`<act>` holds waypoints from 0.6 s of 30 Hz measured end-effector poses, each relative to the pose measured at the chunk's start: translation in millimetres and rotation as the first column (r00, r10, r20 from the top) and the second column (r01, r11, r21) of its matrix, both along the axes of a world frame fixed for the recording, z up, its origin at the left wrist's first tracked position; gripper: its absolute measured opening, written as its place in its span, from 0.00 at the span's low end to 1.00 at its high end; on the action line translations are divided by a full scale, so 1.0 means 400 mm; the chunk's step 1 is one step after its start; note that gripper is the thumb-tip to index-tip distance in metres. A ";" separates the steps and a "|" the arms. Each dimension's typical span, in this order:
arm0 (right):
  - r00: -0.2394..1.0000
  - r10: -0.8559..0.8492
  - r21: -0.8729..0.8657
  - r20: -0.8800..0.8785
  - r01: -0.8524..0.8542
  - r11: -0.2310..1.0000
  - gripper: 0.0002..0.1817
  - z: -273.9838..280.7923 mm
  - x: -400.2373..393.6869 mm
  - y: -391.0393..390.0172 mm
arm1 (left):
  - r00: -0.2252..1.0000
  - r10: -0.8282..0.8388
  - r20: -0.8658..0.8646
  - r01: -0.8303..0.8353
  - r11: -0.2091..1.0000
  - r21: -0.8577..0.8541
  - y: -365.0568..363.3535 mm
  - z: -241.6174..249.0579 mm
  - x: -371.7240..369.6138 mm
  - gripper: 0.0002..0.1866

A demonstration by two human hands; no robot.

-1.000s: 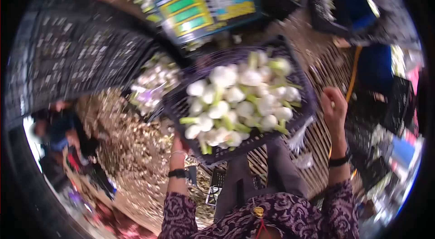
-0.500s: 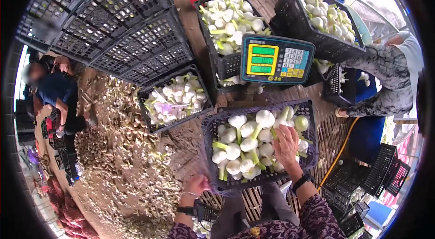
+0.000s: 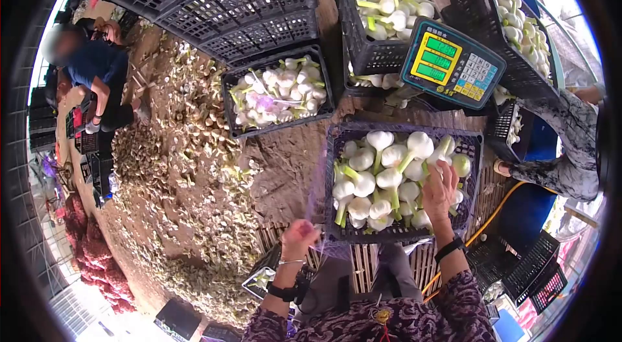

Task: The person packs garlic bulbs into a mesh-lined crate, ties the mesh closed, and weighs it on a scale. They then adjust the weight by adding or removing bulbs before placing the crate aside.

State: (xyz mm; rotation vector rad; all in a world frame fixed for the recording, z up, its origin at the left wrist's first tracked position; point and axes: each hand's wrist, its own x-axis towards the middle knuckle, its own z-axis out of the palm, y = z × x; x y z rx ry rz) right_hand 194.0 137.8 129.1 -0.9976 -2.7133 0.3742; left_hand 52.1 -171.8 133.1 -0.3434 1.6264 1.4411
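A black plastic crate (image 3: 476, 167) in front of me holds several white garlic bulbs (image 3: 390, 178) with green stems cut short. Thin purple mesh netting (image 3: 319, 196) lines the crate and hangs over its left side. Just beyond the crate's near left corner, my left hand (image 3: 299, 239) is closed in a pinch on the netting's edge. My right hand (image 3: 440, 194) lies over the bulbs at the crate's right side, fingers bent around a garlic bulb that it partly hides.
A scale display (image 3: 453, 63) stands behind the crate. More garlic fills a crate (image 3: 327, 83) at left, one behind and one at far right. Stacked crates (image 3: 240, 5) rise at upper left. Garlic scraps (image 3: 188, 212) cover the floor. One person (image 3: 97, 76) crouches left; another's legs (image 3: 570, 141) show right.
The view has shifted, so the crate appears farther right and higher. My left hand draws the netting out to the left of the crate. My right hand stays on the bulbs, its fingers more bent.
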 end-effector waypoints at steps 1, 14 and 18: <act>1.000 -0.005 -0.004 0.003 0.005 1.000 0.22 0.005 0.000 -0.001 | 0.999 -0.024 0.025 0.024 1.000 0.010 -0.022 -0.014 0.022 0.04; 1.000 0.028 -0.013 0.002 -0.028 1.000 0.24 -0.011 0.014 0.007 | 0.893 -0.321 -0.317 0.373 0.920 0.119 0.039 0.201 -0.130 0.03; 1.000 0.005 -0.021 0.014 -0.005 1.000 0.24 -0.006 0.019 -0.001 | 0.996 0.039 -0.074 -0.018 0.963 0.270 0.064 0.042 -0.305 0.15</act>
